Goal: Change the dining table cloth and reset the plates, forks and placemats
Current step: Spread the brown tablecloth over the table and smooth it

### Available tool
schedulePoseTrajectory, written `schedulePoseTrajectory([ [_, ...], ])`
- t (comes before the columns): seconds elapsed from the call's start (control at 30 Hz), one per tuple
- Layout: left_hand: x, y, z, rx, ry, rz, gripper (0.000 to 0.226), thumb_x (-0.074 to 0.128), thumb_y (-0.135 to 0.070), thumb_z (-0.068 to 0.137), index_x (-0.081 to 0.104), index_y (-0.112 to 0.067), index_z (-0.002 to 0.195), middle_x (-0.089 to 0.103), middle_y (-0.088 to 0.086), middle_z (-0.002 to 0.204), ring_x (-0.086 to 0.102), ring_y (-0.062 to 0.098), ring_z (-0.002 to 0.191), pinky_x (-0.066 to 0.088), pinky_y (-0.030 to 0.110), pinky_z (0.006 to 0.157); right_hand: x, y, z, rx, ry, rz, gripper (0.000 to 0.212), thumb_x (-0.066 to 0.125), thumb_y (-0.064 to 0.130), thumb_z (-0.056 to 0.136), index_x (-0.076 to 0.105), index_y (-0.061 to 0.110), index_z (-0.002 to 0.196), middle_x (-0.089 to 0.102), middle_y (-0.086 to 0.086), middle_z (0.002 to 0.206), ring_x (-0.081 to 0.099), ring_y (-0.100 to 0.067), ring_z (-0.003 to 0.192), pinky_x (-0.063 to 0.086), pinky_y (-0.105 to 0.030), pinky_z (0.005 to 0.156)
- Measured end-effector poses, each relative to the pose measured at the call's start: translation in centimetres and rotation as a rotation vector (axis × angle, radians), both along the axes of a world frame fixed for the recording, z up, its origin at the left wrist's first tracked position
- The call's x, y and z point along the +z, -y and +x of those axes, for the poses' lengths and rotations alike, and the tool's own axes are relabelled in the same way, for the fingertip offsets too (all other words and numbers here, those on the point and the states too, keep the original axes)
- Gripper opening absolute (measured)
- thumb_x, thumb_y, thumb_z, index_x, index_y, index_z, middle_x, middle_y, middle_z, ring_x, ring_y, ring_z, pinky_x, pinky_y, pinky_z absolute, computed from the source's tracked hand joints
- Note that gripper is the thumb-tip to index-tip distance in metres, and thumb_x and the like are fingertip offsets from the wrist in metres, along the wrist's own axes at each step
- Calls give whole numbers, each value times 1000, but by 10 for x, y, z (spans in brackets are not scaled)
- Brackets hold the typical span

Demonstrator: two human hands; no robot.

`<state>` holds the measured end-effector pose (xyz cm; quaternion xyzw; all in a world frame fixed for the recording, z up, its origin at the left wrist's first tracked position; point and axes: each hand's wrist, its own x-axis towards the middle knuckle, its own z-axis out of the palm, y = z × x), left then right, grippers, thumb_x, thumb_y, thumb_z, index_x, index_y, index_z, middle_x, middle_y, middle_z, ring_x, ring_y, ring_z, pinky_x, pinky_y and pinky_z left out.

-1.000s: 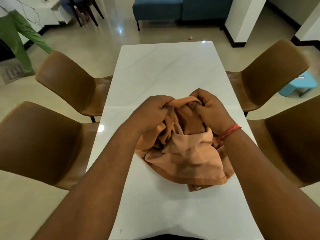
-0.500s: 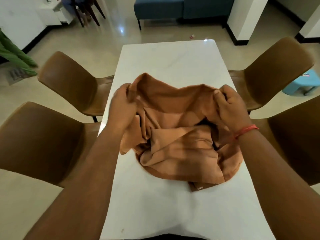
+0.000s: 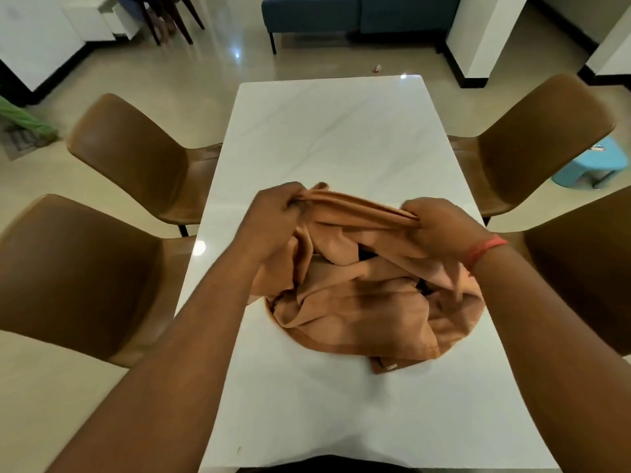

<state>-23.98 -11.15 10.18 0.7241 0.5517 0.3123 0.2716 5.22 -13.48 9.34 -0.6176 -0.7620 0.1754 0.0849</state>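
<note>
Cloth [image 3: 358,312], soft orange fabric with a hemmed edge, lies crumpled in loose folds on the near half of the smooth white marble-look table [image 3: 327,131]. Its upper edge is lifted off the table and pulled taut between both hands. Left hand [image 3: 273,223] and right hand [image 3: 440,223] each curl their fingers tightly round that bunched edge. Four brown moulded chairs flank the table.

**White marble table, one cloth on it**

Long white marble-look table [image 3: 327,131], faint grey veins. Crumpled orange cloth [image 3: 358,308] lies bunched directly on it, on the near half, slightly right of centre. Cloth's near hem with a small tag touches the tabletop. Far half beyond the cloth shows bare marble
</note>
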Motion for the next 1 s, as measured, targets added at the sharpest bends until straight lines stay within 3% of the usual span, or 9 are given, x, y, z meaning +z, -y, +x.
schedulePoseTrajectory([
  [0.17, -22, 2, -24, 243, 52, -23, 29, 44, -9, 97, 66, -28, 99, 63, -14, 88, 56, -5, 78, 38, -2, 65, -22, 5, 40, -225, 36, 20, 18, 63, -3, 74, 66, 12, 84, 53, -6, 81, 56, -32, 77, 30, -27, 56],
  [0.27, -34, -1, -29, 369, 43, -51, 25, 43, -15, 101, 64, -28, 103, 65, -9, 98, 54, 0, 78, 37, 5, 66, -18, 10, 46, -290, -143, -41, 25, 58, -6, 68, 67, 14, 81, 64, -4, 77, 59, -28, 75, 41, -27, 58],
  [0.43, -49, -4, -20, 114, -118, -146, 29, 59, -35, 95, 60, -26, 122, 60, -12, 108, 52, 1, 89, 37, 14, 79, -18, 19, 38, -329, -474, -53, 42, 48, 6, 74, 68, 33, 100, 70, 8, 83, 65, -13, 71, 49, -23, 61],
  [0.53, -54, 1, -11, -134, -136, -245, 49, 68, -52, 84, 52, -42, 129, 57, -25, 116, 52, -3, 100, 36, 10, 76, -34, 15, 25, -252, -362, -191, 46, 54, 25, 82, 56, 47, 122, 70, 12, 98, 62, -4, 77, 43, -15, 66],
  [0.63, -73, 5, -7, -197, -207, -314, 57, 67, -57, 82, 47, -46, 134, 57, -23, 125, 55, 5, 109, 35, 10, 74, -63, 8, -2, -124, -112, -260, 65, 47, 65, 77, 36, 41, 136, 57, 10, 108, 54, -11, 85, 41, -29, 77],
  [0.73, -102, 9, -2, 79, -281, -265, 62, 64, -60, 84, 47, -31, 136, 59, -4, 132, 60, 21, 114, 38, 20, 79, -90, -9, -20, -194, 13, -208, 77, 56, 49, 82, 22, 29, 148, 53, -9, 133, 59, -31, 108, 47, -37, 82],
  [0.83, -128, 21, -12, 307, -298, -390, 79, 56, -73, 81, 39, -24, 141, 57, 6, 135, 58, 29, 119, 42, 33, 89, -107, -27, -25, -261, 28, -269, 87, 63, 41, 78, 20, 25, 152, 53, -13, 136, 59, -30, 109, 49, -35, 81],
  [0.9, -148, 29, -14, 286, -277, -485, 88, 50, -81, 78, 32, -26, 144, 56, 5, 133, 57, 27, 117, 43, 38, 96, -121, -30, -28, -260, 23, -358, 90, 68, 45, 74, 26, 23, 150, 54, -9, 137, 59, -25, 106, 48, -32, 82],
  [1.0, -171, 40, -2, 87, -330, -415, 70, 48, -81, 79, 43, -35, 132, 58, -16, 105, 57, 8, 91, 43, 25, 84, -147, -22, -41, -247, -1, -510, 97, 69, 48, 76, 16, 31, 155, 34, -12, 154, 52, -31, 124, 46, -37, 97],
])
